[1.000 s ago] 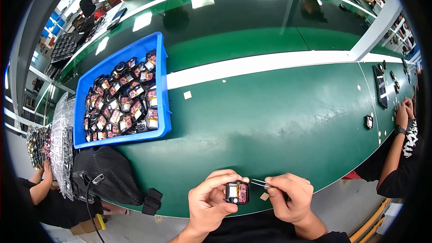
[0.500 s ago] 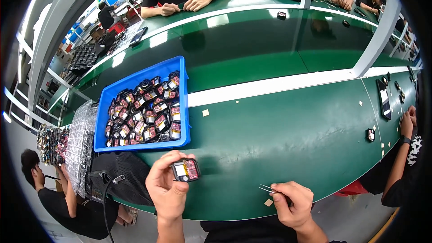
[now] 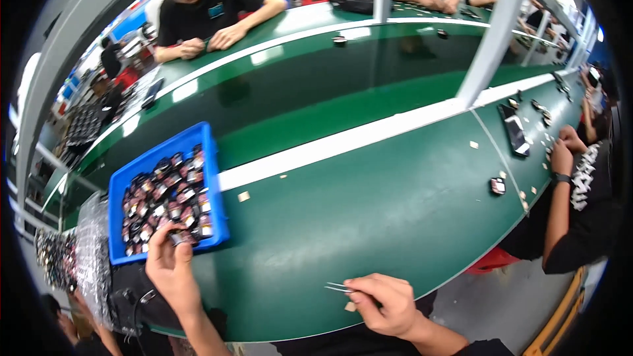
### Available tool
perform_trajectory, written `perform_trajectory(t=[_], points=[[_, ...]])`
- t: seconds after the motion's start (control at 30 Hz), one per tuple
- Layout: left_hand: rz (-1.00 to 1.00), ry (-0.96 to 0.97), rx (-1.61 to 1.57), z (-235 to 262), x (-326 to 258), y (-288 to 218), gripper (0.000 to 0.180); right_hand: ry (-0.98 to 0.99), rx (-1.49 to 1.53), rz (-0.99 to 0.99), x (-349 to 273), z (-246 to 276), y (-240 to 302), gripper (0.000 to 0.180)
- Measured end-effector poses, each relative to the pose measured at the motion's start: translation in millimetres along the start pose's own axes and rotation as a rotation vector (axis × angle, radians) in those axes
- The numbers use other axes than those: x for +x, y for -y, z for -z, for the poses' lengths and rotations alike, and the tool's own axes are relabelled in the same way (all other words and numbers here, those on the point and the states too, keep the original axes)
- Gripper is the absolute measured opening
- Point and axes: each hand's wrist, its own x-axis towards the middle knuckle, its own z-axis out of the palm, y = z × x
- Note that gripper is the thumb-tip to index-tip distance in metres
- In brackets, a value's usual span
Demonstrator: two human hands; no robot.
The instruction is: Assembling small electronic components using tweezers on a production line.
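Left hand (image 3: 173,270) is at the near rim of the blue bin (image 3: 168,191), fingers (image 3: 161,237) pinched on one small dark part (image 3: 178,238) with a red patch. The part sits right at the bin's front edge, touching or just above the pile; can't tell whether it's going in or coming out.

Right hand (image 3: 389,303) rests at the near edge of the green desk (image 3: 369,204), well apart from the bin. Fingers curled shut around thin metal tweezers (image 3: 337,287), tips pointing left over the desk, nothing visible between the tips. A small tan scrap (image 3: 350,306) lies just below the knuckles.

Progress, as a judgement: mid-batch. The bin is close to full of similar dark/red parts, so plenty of units are in play. I can't tell worked parts from unworked ones in that pile. Nothing lies on the desk between the hands, so no part is under the tweezers right now; only the one at the bin is in hand.

One more part (image 3: 497,186) sits far right on the desk, near another person's arm (image 3: 560,191), not ours.
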Motion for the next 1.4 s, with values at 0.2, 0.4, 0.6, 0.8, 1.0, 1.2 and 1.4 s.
perform_trajectory(t=[0.2, 0.4, 0.6, 0.8, 1.0, 1.2, 1.4], points=[[-0.141, -0.042, 0.626, 28.0, 2.1, 25.3, 0.049, -0.074, -0.162, 0.113, 4.2, 21.5, -8.4, 0.017], [-0.299, -0.052, 0.681, -10.9, -2.5, -16.4, 0.032, -0.493, -0.811, -0.179, 18.8, 118.5, -36.1, 0.028], [-0.266, -0.038, 0.782, -2.7, -7.2, -15.4, 0.032, -0.652, -1.133, -0.616, 14.5, 182.8, -72.3, 0.038], [-0.443, -0.079, 0.945, -12.4, -14.8, -30.4, 0.034, -0.494, -1.044, -0.509, 19.4, 161.0, -62.8, 0.041], [-0.472, 0.034, 0.745, -35.9, -37.3, -49.1, 0.035, -0.409, -1.006, -0.479, 29.3, 131.9, -55.1, 0.047], [-0.155, 0.457, 0.324, -65.5, -89.7, -43.9, 0.034, -0.147, -0.788, -0.362, 39.0, 85.8, -33.3, 0.038], [0.12, 0.604, -0.1, -81.5, -124.2, -38.7, 0.037, 0.049, -0.689, -0.134, 19.6, 42.0, -15.4, 0.041]])
